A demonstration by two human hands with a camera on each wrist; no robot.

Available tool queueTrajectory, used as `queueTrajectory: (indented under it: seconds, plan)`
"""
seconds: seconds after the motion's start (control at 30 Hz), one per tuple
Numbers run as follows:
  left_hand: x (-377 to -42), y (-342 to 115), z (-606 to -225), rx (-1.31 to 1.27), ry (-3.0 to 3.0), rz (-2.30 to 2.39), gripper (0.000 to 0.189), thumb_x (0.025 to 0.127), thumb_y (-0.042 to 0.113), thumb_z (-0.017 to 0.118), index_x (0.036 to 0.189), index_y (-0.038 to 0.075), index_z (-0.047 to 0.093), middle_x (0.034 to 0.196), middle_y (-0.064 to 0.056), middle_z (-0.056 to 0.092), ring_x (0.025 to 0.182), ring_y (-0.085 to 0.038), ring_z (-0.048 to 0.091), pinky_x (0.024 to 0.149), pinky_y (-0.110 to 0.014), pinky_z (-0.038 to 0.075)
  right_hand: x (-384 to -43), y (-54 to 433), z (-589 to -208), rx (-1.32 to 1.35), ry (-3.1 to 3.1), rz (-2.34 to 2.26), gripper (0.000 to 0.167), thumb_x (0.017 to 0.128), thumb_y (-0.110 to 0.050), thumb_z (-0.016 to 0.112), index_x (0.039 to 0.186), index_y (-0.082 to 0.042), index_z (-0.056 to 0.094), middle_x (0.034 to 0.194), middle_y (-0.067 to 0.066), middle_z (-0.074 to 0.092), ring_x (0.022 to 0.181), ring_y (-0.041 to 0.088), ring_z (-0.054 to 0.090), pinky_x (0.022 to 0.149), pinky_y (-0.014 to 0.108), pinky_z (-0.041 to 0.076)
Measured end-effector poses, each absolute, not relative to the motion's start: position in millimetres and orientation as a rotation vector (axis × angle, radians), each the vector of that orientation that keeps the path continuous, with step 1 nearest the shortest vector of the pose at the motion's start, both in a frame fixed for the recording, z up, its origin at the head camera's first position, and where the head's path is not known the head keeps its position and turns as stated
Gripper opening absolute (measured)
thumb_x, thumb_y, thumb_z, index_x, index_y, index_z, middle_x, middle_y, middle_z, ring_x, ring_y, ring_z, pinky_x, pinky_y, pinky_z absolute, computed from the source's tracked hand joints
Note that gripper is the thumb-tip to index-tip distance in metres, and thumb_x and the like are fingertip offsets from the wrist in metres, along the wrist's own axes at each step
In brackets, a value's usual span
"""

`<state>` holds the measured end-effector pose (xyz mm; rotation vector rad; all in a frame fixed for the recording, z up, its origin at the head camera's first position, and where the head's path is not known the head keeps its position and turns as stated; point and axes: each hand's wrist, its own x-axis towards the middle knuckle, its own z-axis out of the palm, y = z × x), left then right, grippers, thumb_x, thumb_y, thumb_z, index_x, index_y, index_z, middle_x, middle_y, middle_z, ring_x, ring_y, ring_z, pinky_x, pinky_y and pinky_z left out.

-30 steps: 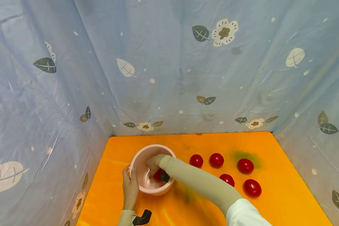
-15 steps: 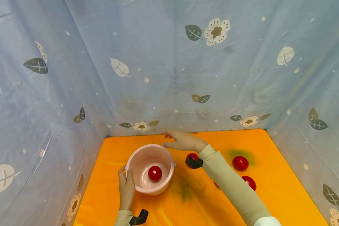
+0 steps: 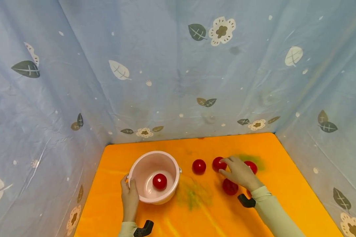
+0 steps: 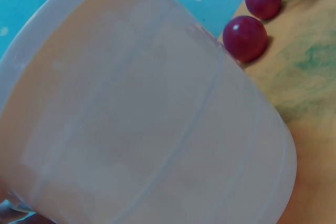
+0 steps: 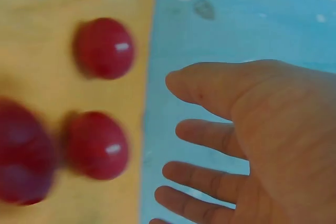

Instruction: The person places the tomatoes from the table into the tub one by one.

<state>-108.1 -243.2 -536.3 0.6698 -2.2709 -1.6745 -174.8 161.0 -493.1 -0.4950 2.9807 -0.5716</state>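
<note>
A pale pink bucket (image 3: 140, 166) stands on the left of the orange table, one shiny red ball (image 3: 159, 181) lying on its bottom. My left hand (image 3: 129, 199) holds the bucket's left rim, thumb on the inner side and fingers outside. My right hand (image 3: 240, 172) hovers over the balls on the right with fingers spread and nothing held. Its fingertips are close to a red ball (image 3: 218, 164). Just below the hand lies another red ball (image 3: 230, 187). In the right wrist view, the right hand's fingers (image 5: 205, 135) are apart from the balls.
One red ball (image 3: 199, 167) lies between the bucket and the right hand. Past the hand sits a further red ball (image 3: 251, 167), partly covered, and one more is mostly hidden by the wrist. Patterned blue curtains (image 3: 154, 65) enclose the table (image 3: 178, 223) at the back and sides.
My right hand has come out of the bucket, leaving the red ball inside, and has moved right over the other balls. My left hand keeps hold of the rim.
</note>
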Motion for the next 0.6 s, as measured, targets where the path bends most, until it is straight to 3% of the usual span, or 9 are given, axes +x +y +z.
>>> queueTrajectory:
  seconds: [0.3, 0.6]
  plan:
    - [-108.5, -244.4, -535.8, 0.663, -2.232, -1.736, 0.055, 0.109, 0.038, 0.035, 0.153, 0.005, 0.030, 0.145, -0.029, 0.052, 0.123, -0.046, 0.058, 0.077, -0.007, 0.042, -144.1, 172.7, -533.1, -0.321, 2.837, -0.554, 0.054, 0.087, -0.037, 0.078, 0.131, -0.010, 0.063, 0.125, 0.019, 0.060, 0.111, 0.039, 0.058, 0.075, 0.051, 0.059]
    - [-108.5, -242.9, -537.7, 0.660, -2.242, -1.729, 0.053, 0.109, 0.038, 0.035, 0.152, 0.007, 0.032, 0.144, -0.029, 0.054, 0.121, -0.045, 0.059, 0.077, -0.012, 0.044, -140.0, 170.8, -559.1, -0.255, 2.850, -0.550, 0.058, 0.084, -0.029, 0.082, 0.135, -0.011, 0.059, 0.127, 0.021, 0.058, 0.108, 0.038, 0.058, 0.074, 0.052, 0.059]
